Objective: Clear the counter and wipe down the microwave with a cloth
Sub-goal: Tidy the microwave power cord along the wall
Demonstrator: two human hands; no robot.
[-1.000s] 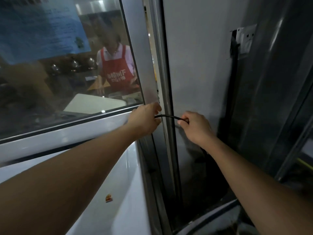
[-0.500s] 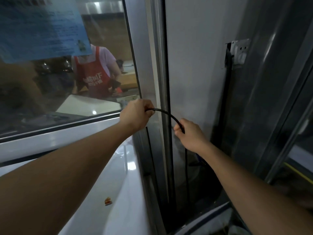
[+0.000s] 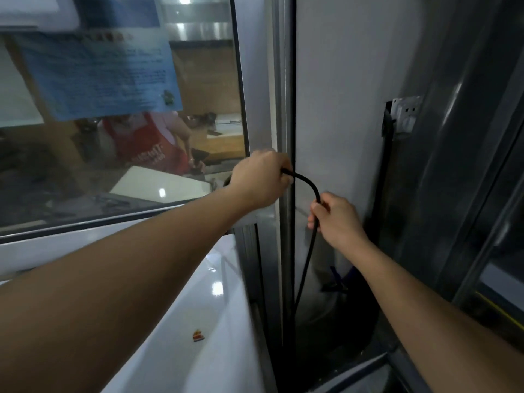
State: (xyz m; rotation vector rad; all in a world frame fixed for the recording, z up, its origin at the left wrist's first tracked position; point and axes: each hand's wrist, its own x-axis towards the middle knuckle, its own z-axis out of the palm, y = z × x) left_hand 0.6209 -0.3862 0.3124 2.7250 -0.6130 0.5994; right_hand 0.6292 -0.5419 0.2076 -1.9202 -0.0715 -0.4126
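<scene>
A thin black cable [image 3: 307, 185] arches between my two hands in front of a metal window post. My left hand [image 3: 259, 180] grips one end of it beside the post. My right hand [image 3: 336, 218] pinches the cable lower down, and from there it hangs straight down into the dark gap by the wall. A white glossy appliance top [image 3: 204, 316] with a small sticker lies below my left forearm. No cloth is in view.
A wall socket [image 3: 405, 114] with a black lead plugged in sits on the grey wall at right. Behind the window glass [image 3: 113, 171] a person in a red apron stands at a counter. A blue notice [image 3: 99, 75] is stuck on the glass.
The cable went from nearly straight between my hands to a bent arch. My right hand dropped lower and its cable part now hangs down. The view tilted downward.
</scene>
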